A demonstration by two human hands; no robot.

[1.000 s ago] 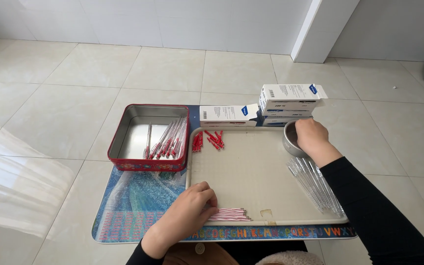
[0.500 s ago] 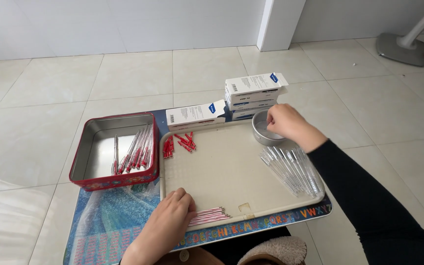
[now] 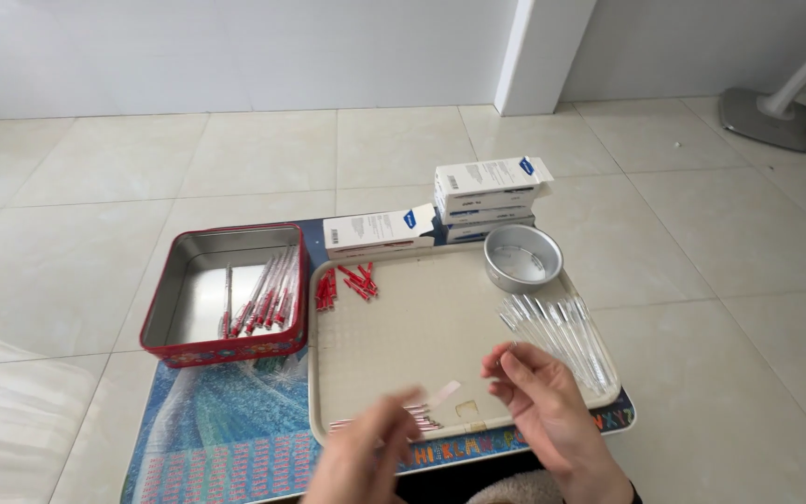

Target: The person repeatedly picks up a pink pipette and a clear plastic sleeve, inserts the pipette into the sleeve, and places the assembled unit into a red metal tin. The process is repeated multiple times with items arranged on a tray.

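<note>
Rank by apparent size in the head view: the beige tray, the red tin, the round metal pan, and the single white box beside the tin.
1. Beige tray, clearly largest.
2. Red tin.
3 and 4. Round metal pan and single white box look about alike; I would not rank them.

Stacked boxes (image 3: 489, 198): white oblong cartons, blue corner marks, piled at tray's far edge.
Single box (image 3: 380, 231): white oblong carton, blue mark, lying flat left of stack.
</note>
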